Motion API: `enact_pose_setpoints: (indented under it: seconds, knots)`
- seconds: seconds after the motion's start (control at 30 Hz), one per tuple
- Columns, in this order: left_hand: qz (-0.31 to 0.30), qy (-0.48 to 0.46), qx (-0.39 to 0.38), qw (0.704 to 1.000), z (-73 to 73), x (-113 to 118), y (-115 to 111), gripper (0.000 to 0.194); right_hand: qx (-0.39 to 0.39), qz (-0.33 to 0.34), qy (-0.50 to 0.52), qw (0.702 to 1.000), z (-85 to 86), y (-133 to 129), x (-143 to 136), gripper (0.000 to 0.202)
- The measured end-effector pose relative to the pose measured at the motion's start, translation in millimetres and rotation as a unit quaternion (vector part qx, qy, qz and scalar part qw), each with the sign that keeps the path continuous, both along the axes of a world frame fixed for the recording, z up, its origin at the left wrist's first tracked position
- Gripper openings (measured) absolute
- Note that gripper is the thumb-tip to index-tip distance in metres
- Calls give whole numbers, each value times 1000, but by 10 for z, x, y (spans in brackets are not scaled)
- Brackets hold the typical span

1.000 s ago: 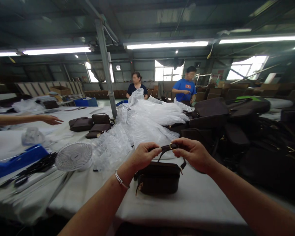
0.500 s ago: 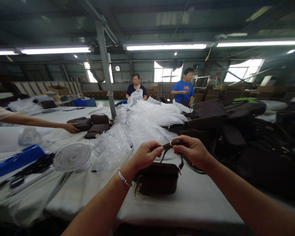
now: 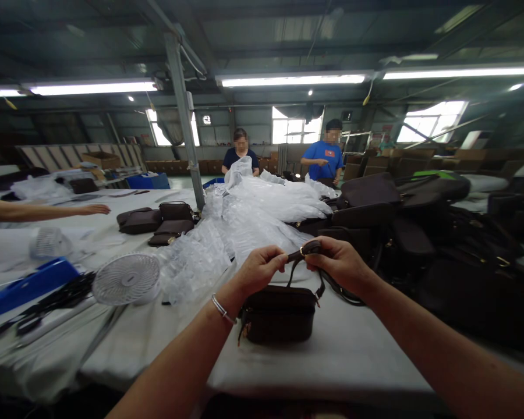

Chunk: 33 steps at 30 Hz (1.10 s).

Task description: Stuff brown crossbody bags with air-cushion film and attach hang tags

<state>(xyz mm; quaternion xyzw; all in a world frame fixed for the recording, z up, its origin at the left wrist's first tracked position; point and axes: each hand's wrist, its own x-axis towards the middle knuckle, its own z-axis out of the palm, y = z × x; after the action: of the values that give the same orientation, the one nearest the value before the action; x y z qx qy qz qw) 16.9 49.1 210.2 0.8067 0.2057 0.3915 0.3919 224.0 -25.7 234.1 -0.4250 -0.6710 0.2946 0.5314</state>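
A small dark brown bag point(image 3: 280, 317) stands upright on the pale table cover in front of me. Its strap point(image 3: 295, 255) is raised above it, with a gold buckle in the stretch between my hands. My left hand point(image 3: 264, 267) pinches the strap left of the buckle. Just right of the buckle, my right hand point(image 3: 338, 262) grips a looped part of the same strap. The rest of the strap hangs down to the bag's right side and onto the table.
Clear plastic bags point(image 3: 262, 209) are heaped beyond the bag. Many dark bags point(image 3: 458, 267) pile up on the right. A white fan point(image 3: 126, 279) and blue holder point(image 3: 30, 291) lie left. Another person's hand point(image 3: 94, 209) reaches in near three brown bags point(image 3: 140, 221). Two people stand across the table.
The other person's hand at the left has let go of the brown bag and drawn back leftward. My hands keep their hold; the strap loop by my right hand looks rounder.
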Motion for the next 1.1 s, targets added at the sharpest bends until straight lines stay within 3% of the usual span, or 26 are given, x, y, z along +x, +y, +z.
enact_pose_setpoints:
  seconds: [0.13,0.23,0.37,0.53,0.63,0.73,0.8,0.87,0.93,1.03,1.1]
  knots:
    - [-25,-57,-20,998,34,111,-3,31,-8,37,32,999,-77,92,-37,29]
    - [-37,-58,-5,998,90,129,-19,29,9,22,25,999,-61,131,-13,33]
    - [-29,-27,73,997,171,106,-21,36,68,-20,-71,995,166,37,15,46]
    - [8,30,209,977,373,212,27,29,135,-127,-249,951,475,-32,-129,21]
    - [5,51,266,963,447,249,111,25,129,-136,-126,974,477,73,-81,18]
    - [-2,56,233,971,399,197,226,27,97,-104,129,981,375,171,173,20]
    - [11,73,201,977,331,145,293,29,46,-74,200,976,304,180,361,23]
    - [22,94,202,975,280,125,330,27,-18,-53,134,989,276,145,462,27]
    - [24,114,233,966,273,163,328,25,-53,-53,-27,997,309,99,426,35]
    - [11,126,287,949,327,279,289,23,-24,-69,-243,967,438,90,198,32]
    - [0,116,287,951,356,308,287,23,9,-76,-258,963,506,143,88,25]
